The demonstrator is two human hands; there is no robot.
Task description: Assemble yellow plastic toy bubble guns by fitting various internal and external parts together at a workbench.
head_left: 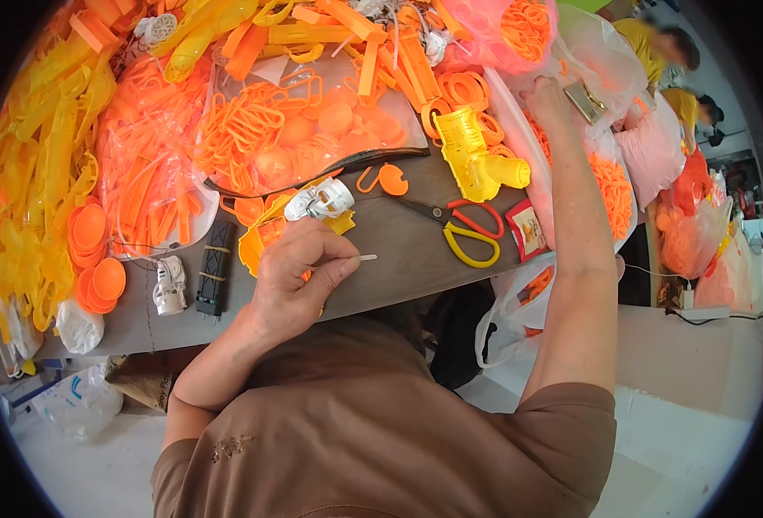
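My left hand [291, 281] pinches a thin, short whitish stick [364, 257] between thumb and forefinger, over the table's near edge. Just beyond its knuckles lies a white plastic mechanism [321, 200] on a yellow-orange shell half [252, 250]. My right hand [547, 102] reaches far out to the bags at the back right, beside a clear plastic bag [593, 65]. Its fingers are mostly out of sight, so whether it grips anything does not show. A yellow toy-gun-like shell [476, 160] lies left of my right forearm.
Scissors [455, 226] with red and yellow handles lie mid-table beside a red packet [528, 231]. Orange parts [252, 129] and yellow shells [45, 173] heap up at the back and left. A black battery-like block [215, 269] and another white mechanism [170, 285] sit near the front. People [649, 47] are at the far right.
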